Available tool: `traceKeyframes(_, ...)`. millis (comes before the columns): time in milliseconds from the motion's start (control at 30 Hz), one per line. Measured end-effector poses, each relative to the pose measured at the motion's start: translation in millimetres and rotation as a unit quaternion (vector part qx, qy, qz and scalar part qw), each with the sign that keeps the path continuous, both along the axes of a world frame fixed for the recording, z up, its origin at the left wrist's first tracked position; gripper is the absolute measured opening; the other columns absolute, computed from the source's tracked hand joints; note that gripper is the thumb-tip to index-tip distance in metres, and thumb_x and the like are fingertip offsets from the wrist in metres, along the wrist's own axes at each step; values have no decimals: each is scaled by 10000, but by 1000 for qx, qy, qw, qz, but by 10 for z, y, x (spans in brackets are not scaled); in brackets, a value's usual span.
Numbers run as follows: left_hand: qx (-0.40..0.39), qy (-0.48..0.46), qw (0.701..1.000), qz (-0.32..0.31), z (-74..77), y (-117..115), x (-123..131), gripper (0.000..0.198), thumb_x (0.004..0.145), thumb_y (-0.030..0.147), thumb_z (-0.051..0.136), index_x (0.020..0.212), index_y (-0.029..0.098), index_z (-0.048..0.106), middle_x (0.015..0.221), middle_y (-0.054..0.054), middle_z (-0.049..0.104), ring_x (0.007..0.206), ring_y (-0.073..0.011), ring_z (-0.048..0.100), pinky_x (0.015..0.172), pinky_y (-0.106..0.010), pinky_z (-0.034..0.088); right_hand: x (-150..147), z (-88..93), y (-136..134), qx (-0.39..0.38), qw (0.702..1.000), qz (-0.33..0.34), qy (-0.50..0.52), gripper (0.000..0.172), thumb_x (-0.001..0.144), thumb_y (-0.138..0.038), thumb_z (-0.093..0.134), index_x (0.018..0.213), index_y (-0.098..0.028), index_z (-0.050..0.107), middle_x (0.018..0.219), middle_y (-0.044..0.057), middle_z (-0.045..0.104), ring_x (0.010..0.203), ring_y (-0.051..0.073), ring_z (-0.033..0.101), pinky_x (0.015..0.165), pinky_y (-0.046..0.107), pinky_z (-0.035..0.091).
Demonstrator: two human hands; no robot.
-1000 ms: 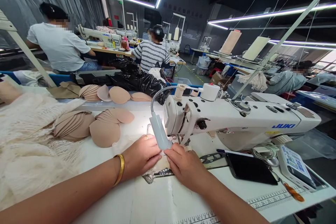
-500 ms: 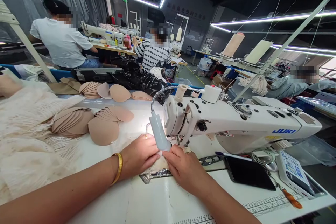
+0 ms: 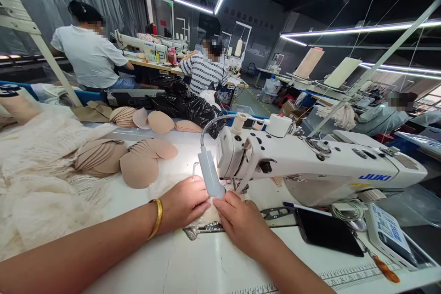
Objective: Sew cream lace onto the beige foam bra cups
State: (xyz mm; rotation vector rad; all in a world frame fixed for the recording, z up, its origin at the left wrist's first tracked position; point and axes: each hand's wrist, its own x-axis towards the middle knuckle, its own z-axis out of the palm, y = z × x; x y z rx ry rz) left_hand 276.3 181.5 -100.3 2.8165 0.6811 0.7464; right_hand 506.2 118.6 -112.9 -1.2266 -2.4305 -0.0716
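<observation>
My left hand (image 3: pixel 186 203) rests left of the needle area, its fingers pressed together on a small piece of cream fabric (image 3: pixel 208 217). On the other side, my right hand (image 3: pixel 243 221) pinches the same fabric between thumb and fingers. Both hands sit close together at the head of a white sewing machine (image 3: pixel 310 158). A grey lamp (image 3: pixel 209 175) on a bendable neck hangs just above the fingertips and hides the needle and part of the fabric. The fabric lies over the metal plate under my hands.
Beige rounded pads (image 3: pixel 139 172) lie fanned in stacks behind my left arm. A heap of cream fringed fabric (image 3: pixel 37 179) covers the left of the table. At right are a black phone (image 3: pixel 327 230), thread snips (image 3: pixel 275 212) and a white control box (image 3: pixel 391 234). Co-workers sit beyond.
The view has shifted slightly, so the background sits a little further right. Both hands stay at nearly the same place on the fabric.
</observation>
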Motion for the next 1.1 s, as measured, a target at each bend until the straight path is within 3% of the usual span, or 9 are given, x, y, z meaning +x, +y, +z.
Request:
traceKeyframes(467,14,-18,1000,8,7,-14,16,234,1037,196,468,842,202,597,843,-43,669,779,-212,555,771,-328,455,-17,-15,-3,-3,1000,-5,-5,269,937,-53,548,1119,-213,666,891,43,621,769,212,577,572,292,302)
traceKeyframes(1100,24,4,1000,4,19,57,6,206,1023,167,499,877,198,642,914,-52,704,853,-224,611,813,-335,481,-17,-44,7,24,1000,-4,3,278,978,-66,500,1163,-200,659,893,50,621,752,220,574,554,303,317)
